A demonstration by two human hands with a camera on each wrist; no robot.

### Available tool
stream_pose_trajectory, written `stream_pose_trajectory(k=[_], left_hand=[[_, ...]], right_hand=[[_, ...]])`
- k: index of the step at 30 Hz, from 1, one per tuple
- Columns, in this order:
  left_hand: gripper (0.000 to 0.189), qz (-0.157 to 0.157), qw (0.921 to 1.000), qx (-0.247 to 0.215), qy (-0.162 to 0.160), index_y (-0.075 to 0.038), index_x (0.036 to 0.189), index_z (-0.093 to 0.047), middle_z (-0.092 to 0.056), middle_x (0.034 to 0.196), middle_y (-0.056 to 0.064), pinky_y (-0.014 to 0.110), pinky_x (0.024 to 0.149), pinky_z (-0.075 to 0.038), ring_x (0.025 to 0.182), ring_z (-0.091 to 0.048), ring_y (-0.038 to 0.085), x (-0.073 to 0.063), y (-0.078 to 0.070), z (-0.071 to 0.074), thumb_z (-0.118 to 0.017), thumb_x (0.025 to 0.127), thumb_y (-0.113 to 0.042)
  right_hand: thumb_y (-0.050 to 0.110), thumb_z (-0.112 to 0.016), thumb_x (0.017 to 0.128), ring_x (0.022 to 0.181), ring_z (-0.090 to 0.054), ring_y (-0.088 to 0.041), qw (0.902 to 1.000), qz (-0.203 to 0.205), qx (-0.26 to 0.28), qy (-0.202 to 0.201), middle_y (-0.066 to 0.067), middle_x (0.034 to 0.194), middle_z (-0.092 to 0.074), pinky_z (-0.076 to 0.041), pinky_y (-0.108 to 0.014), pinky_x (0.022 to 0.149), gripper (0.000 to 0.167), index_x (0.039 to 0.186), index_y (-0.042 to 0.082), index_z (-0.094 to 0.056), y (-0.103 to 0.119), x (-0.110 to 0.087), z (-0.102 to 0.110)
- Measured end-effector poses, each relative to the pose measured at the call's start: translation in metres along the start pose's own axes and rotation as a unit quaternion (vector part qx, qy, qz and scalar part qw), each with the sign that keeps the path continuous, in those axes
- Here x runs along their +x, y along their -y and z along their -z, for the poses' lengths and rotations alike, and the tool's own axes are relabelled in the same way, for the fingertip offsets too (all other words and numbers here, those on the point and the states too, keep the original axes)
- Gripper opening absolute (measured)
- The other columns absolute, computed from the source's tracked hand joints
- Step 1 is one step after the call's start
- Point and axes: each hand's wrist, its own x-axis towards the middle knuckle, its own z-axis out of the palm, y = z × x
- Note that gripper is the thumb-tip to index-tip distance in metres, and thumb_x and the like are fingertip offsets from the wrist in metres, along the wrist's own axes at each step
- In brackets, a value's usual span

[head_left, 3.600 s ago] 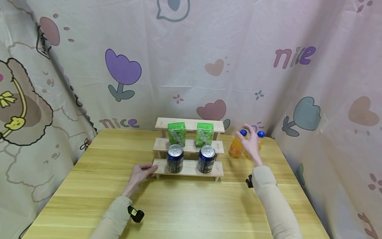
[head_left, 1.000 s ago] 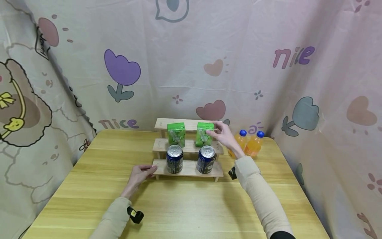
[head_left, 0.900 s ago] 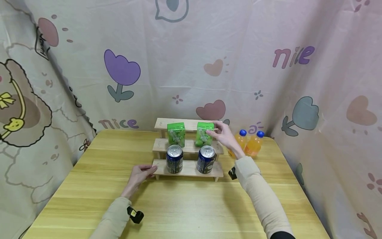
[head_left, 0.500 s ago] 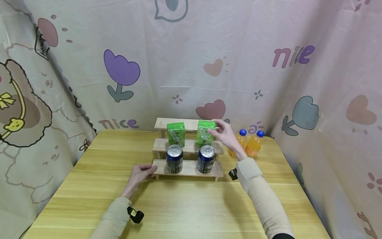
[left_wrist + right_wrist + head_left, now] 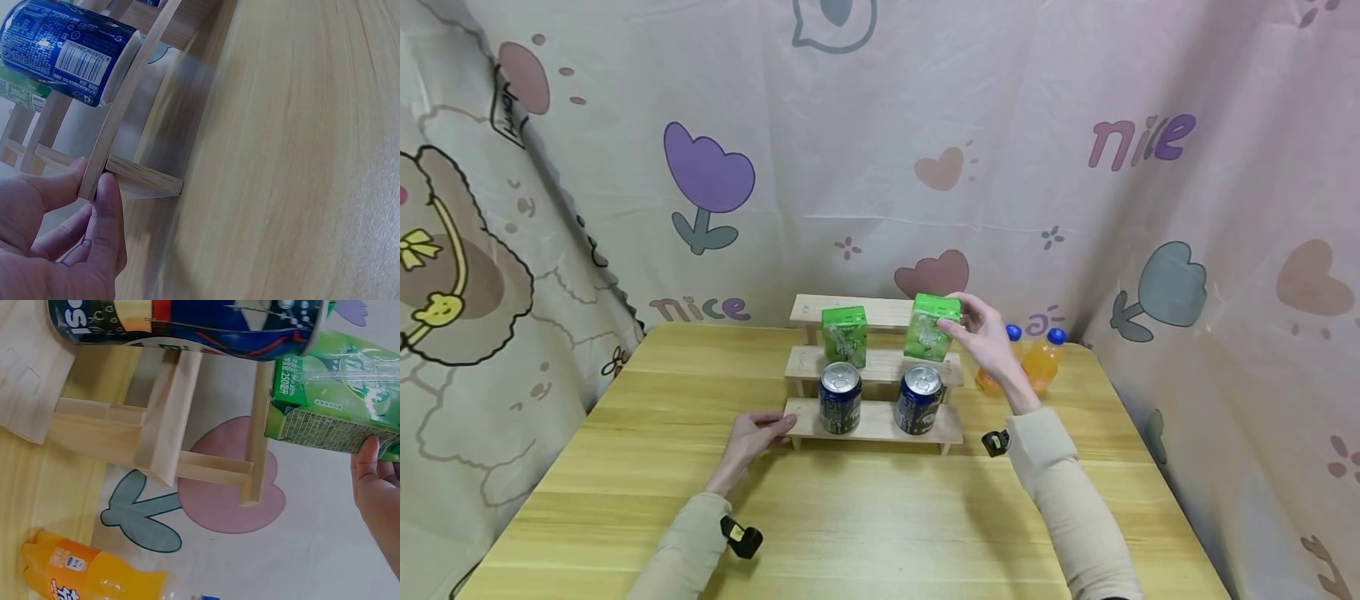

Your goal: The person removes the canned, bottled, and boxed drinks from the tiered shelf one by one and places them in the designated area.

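Observation:
My right hand (image 5: 988, 340) pinches a green juice carton (image 5: 927, 335), thumb on its near side. The carton tilts slightly and is raised off the middle step of a three-tier wooden display rack (image 5: 878, 421); in the right wrist view its base stands clear of the boards. With thumb and fingers, my left hand (image 5: 75, 240) grips the left end of the rack's lowest board. A second green carton (image 5: 844, 340) stands on the middle step, left. On the lowest step are two dark blue drink cans, one left (image 5: 840, 407) and one right (image 5: 917, 408).
Two orange soda bottles with blue caps stand on the table right of the rack; the right one (image 5: 1042, 363) shows more fully, the other (image 5: 100, 569) is partly behind my right hand in the head view. A patterned curtain (image 5: 850, 150) hangs behind the wooden table (image 5: 865, 525).
My right hand came from near the bottles to the right-hand carton, took hold of it, and has lifted it up and to the right. My left hand stays on the rack.

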Motion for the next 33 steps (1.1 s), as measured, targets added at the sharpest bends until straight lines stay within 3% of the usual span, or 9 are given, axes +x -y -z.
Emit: stream_pose_trajectory(k=[17,23,33], left_hand=[[0.042,-0.003,1.0,0.001,0.001,0.019,0.125,-0.057,-0.073,0.094,0.006,0.019,0.072,-0.063,0.072,-0.068,0.006,-0.002,0.0,0.0,-0.069,0.094,-0.007],[0.041,-0.006,1.0,0.004,0.001,0.02,0.124,-0.058,-0.074,0.096,0.007,0.019,0.071,-0.063,0.073,-0.07,0.008,-0.003,0.0,0.0,-0.069,0.094,-0.007],[0.043,-0.006,1.0,0.001,0.0,0.019,0.125,-0.057,-0.074,0.094,0.006,0.02,0.074,-0.064,0.072,-0.069,0.007,-0.001,0.002,0.0,-0.07,0.094,-0.008]], right_hand=[[-0.009,-0.065,0.091,0.101,-0.06,-0.004,0.9964,0.056,0.042,-0.048,0.009,0.11,-0.062,-0.054,-0.01,0.092,0.043,0.131,-0.015,-0.05,0.005,-0.027,0.026],[-0.011,-0.064,0.091,0.1,-0.061,-0.002,0.9944,0.08,0.036,-0.059,0.008,0.11,-0.062,-0.054,-0.009,0.09,0.039,0.127,-0.018,-0.051,0.0,-0.04,0.037],[-0.014,-0.062,0.091,0.103,-0.059,-0.002,0.9938,0.082,0.031,-0.069,0.007,0.115,-0.059,-0.052,-0.008,0.092,0.04,0.127,-0.019,-0.049,-0.014,-0.067,0.06]])
